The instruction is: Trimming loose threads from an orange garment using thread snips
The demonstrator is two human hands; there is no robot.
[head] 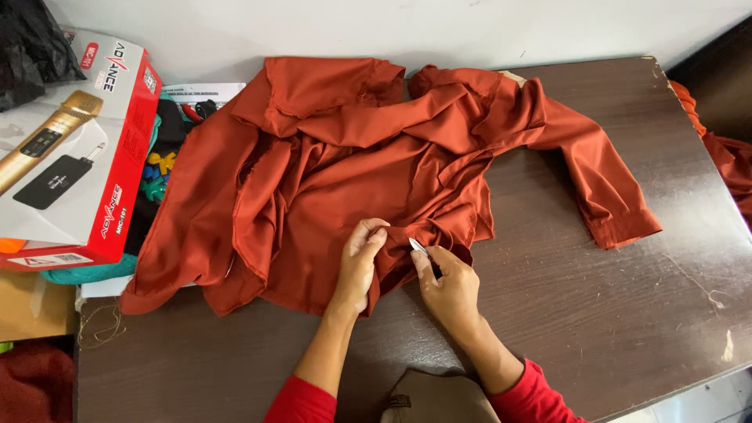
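Here, line by line, is what we see.
Garment: a rust-orange garment [329,157] lies spread and crumpled on the dark brown table [611,313], one sleeve stretched out to the right.
Left hand: our left hand [359,262] pinches a fold at the near hem, the fingers together and clamped on the cloth.
Right hand: our right hand [448,288] is just beside it, the fingers closed around a small metal tool [417,247]; only the shiny tip shows, so we cannot tell if it is a clipper or tweezers.
Tip: it points at the fold between the two hands and seems to touch the cloth.
Progress: we judge that the work is at one spot on the hem only; no cut threads or finished parts are visible, so how much is done we cannot tell, and the rest of the garment looks unhandled.
Left side: a red and white box [74,149] with a picture of a gold microphone lies near the garment, with small coloured items beside it.
Right edge: more orange cloth [724,157] hangs off the table.
Near edge: a brown object [439,395] sits between our red sleeves.
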